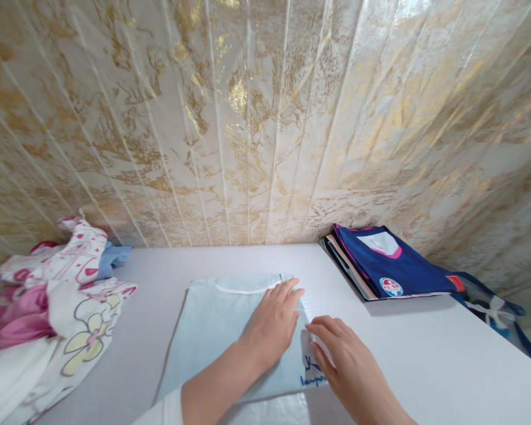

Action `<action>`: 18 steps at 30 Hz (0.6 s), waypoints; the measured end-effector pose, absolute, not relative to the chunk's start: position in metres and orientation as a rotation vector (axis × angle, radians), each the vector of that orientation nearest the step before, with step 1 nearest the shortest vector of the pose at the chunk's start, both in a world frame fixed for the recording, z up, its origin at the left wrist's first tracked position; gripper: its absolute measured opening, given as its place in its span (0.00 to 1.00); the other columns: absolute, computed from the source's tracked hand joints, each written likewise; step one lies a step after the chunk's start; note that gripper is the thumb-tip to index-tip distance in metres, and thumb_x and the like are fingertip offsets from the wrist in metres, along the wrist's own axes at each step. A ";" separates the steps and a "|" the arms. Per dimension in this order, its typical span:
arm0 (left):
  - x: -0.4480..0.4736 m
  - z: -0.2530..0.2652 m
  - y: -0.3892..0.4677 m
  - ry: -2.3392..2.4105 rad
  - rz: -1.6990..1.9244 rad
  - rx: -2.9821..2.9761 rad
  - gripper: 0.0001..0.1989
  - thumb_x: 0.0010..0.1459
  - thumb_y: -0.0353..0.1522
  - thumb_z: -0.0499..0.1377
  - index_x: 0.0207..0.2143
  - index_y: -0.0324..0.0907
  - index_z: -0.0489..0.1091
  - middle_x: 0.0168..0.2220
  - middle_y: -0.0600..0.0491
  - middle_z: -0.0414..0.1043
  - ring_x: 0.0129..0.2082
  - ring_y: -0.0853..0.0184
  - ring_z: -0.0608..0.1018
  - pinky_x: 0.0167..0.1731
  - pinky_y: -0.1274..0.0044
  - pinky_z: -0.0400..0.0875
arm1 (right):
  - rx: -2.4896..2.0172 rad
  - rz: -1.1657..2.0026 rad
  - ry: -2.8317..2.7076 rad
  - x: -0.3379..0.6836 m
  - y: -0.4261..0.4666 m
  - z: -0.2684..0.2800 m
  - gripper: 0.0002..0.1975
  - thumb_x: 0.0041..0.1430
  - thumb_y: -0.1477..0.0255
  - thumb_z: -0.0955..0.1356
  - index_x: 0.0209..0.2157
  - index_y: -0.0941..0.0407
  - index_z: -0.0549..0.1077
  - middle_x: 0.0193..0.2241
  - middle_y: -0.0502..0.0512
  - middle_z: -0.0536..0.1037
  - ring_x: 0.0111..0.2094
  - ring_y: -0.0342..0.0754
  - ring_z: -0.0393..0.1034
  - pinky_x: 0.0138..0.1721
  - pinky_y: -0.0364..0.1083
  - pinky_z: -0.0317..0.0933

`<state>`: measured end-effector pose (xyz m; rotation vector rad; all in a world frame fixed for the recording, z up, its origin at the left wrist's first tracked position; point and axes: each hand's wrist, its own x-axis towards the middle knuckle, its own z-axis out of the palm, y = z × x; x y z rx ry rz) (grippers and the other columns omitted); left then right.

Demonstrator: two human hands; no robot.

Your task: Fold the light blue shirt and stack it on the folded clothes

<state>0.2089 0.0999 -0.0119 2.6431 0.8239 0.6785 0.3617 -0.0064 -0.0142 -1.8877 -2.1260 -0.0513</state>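
A pale blue shirt (221,336) with a white neckline lies folded flat on the white table, its collar towards the wall. Dark blue lettering and a printed mark sit at its lower right corner. My left hand (274,319) rests flat across the shirt's right half, fingers stretched to its upper right edge. At the right edge is my right hand (347,357), fingers bent and thumb apart from them, beside the print and partly covering it. Clear plastic (274,410) shows below the shirt's near edge.
Loose clothes with pink and flower prints (84,336) are heaped at the left. A folded stack topped by a navy garment (407,265) lies at the back right. Beyond it sits a see-through bag with blue edging (491,313). A gold-patterned curtain (248,118) hangs behind the table (438,354).
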 end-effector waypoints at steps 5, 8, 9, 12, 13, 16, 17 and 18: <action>0.130 -0.024 0.077 1.026 0.411 2.787 0.26 0.66 0.33 0.51 0.64 0.41 0.54 0.68 0.46 0.47 0.67 0.57 0.54 0.61 0.63 0.57 | -1.698 -0.383 -2.062 0.350 0.001 -0.046 0.22 0.66 0.74 0.57 0.60 0.60 0.61 0.59 0.65 0.67 0.58 0.54 0.64 0.52 0.52 0.65; 0.095 -0.037 0.072 1.115 0.315 2.825 0.28 0.68 0.41 0.48 0.67 0.41 0.50 0.68 0.47 0.46 0.67 0.57 0.53 0.61 0.63 0.56 | -1.691 -0.493 -2.092 0.337 0.001 -0.070 0.30 0.67 0.64 0.58 0.66 0.61 0.51 0.63 0.67 0.62 0.63 0.58 0.57 0.55 0.54 0.63; 0.089 -0.040 0.071 1.127 0.288 2.828 0.28 0.69 0.42 0.47 0.67 0.42 0.50 0.68 0.47 0.46 0.67 0.57 0.53 0.62 0.63 0.55 | -1.707 -0.527 -2.087 0.334 -0.001 -0.077 0.33 0.67 0.61 0.59 0.67 0.61 0.47 0.63 0.67 0.61 0.63 0.59 0.57 0.55 0.55 0.63; 0.085 -0.037 0.068 1.170 0.213 2.794 0.28 0.68 0.41 0.49 0.67 0.42 0.52 0.68 0.49 0.46 0.67 0.57 0.53 0.62 0.62 0.54 | -1.753 -0.616 -2.043 0.333 -0.009 -0.092 0.40 0.66 0.56 0.59 0.69 0.62 0.38 0.64 0.71 0.59 0.62 0.63 0.58 0.53 0.58 0.63; 0.088 -0.033 0.069 1.179 0.189 2.770 0.28 0.67 0.40 0.50 0.66 0.42 0.52 0.68 0.49 0.46 0.67 0.57 0.53 0.62 0.62 0.54 | -1.755 -0.638 -2.030 0.334 -0.012 -0.094 0.40 0.66 0.56 0.58 0.69 0.62 0.36 0.64 0.72 0.58 0.62 0.63 0.58 0.53 0.59 0.62; 0.107 -0.016 0.077 1.133 0.181 2.732 0.28 0.65 0.35 0.52 0.66 0.41 0.52 0.68 0.48 0.45 0.68 0.57 0.51 0.62 0.63 0.53 | -1.709 -0.692 -2.040 0.337 -0.019 -0.094 0.39 0.67 0.58 0.57 0.69 0.64 0.35 0.63 0.73 0.59 0.61 0.63 0.59 0.52 0.58 0.62; 0.117 -0.011 0.081 1.074 0.212 2.747 0.28 0.65 0.34 0.51 0.66 0.41 0.52 0.68 0.48 0.45 0.68 0.59 0.50 0.63 0.63 0.52 | -1.686 -0.704 -2.055 0.337 -0.021 -0.094 0.39 0.67 0.59 0.57 0.69 0.65 0.36 0.63 0.73 0.59 0.61 0.63 0.59 0.52 0.58 0.62; 0.128 -0.007 0.087 0.994 0.255 2.774 0.27 0.66 0.33 0.50 0.66 0.41 0.52 0.69 0.48 0.45 0.68 0.60 0.50 0.63 0.64 0.51 | -1.666 -0.715 -2.069 0.337 -0.021 -0.093 0.40 0.67 0.58 0.57 0.69 0.66 0.36 0.63 0.73 0.60 0.61 0.63 0.59 0.52 0.58 0.62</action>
